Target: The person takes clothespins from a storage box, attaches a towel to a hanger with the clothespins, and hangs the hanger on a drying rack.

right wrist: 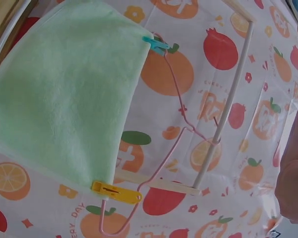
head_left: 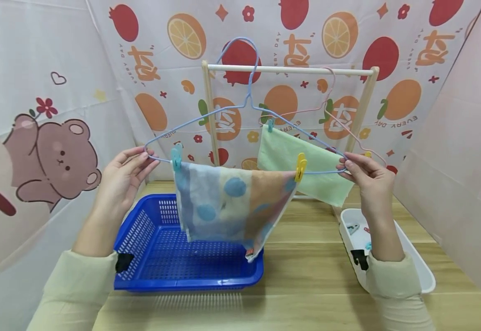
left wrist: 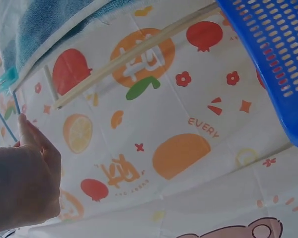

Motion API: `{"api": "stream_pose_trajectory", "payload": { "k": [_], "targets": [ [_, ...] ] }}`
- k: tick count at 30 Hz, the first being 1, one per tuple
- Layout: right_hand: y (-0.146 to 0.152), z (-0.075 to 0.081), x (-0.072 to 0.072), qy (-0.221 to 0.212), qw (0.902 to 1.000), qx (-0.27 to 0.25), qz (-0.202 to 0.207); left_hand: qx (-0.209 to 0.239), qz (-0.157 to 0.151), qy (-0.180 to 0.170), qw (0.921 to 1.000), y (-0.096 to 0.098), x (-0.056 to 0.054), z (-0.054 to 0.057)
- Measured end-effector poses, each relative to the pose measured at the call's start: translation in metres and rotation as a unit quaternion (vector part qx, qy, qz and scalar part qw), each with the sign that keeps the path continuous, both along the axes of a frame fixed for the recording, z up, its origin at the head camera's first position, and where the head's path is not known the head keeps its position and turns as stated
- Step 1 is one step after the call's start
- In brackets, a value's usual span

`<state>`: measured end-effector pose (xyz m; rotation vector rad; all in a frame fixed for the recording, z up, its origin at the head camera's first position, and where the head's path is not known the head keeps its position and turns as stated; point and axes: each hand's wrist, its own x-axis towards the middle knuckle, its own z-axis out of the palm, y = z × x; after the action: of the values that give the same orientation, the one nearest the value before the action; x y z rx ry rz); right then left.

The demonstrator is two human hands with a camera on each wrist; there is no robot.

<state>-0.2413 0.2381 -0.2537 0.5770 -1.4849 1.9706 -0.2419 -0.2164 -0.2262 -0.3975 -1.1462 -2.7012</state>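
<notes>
Between my two hands a blue clothes hanger (head_left: 249, 103) is held up by its lower corners. My left hand (head_left: 118, 177) pinches its left corner, and my right hand (head_left: 369, 174) pinches the right one. A patterned towel (head_left: 224, 197) with blue dots hangs from its bottom bar, fixed by a teal clothespin (head_left: 176, 157) on the left and a yellow clothespin (head_left: 300, 166) on the right. The hanger's hook rises in front of the white rail (head_left: 306, 70) of a drying rack. In the left wrist view, the fingertips meet the blue hanger near the teal clothespin (left wrist: 4, 82).
Behind, a pink hanger (head_left: 327, 99) on the rail carries a light green towel (right wrist: 64, 99), clipped with teal and yellow clothespins. A blue plastic basket (head_left: 191, 282) stands below the patterned towel. At the right, a white tray (head_left: 414, 271) holds several clothespins. Fabric walls enclose the wooden table.
</notes>
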Motion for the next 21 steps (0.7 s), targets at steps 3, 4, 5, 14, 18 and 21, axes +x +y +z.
{"api": "stream_pose_trajectory", "payload": {
  "k": [3, 4, 5, 14, 18, 21],
  "targets": [
    [0.003, 0.004, -0.001, 0.015, 0.9997, -0.021, 0.007, 0.015, -0.004, -0.010, 0.9998, 0.006, -0.006, 0.006],
    [0.004, 0.006, -0.001, 0.019, 0.9994, -0.028, 0.009, 0.022, -0.007, -0.012, 0.9996, 0.008, -0.008, 0.008],
    [0.005, 0.007, -0.002, 0.023, 0.9991, -0.034, 0.010, 0.028, -0.008, -0.016, 0.9995, 0.011, -0.011, 0.010],
    [0.014, 0.021, -0.007, 0.010, 0.9927, -0.120, -0.006, 0.070, 0.017, -0.050, 0.9961, 0.037, -0.032, 0.022],
    [0.019, 0.025, -0.011, 0.000, 0.9867, -0.162, -0.013, 0.055, 0.045, -0.068, 0.9951, 0.050, -0.040, 0.024],
    [0.023, 0.027, -0.013, -0.012, 0.9844, -0.174, -0.022, 0.046, 0.062, -0.075, 0.9942, 0.058, -0.047, 0.024]
  ]
}}
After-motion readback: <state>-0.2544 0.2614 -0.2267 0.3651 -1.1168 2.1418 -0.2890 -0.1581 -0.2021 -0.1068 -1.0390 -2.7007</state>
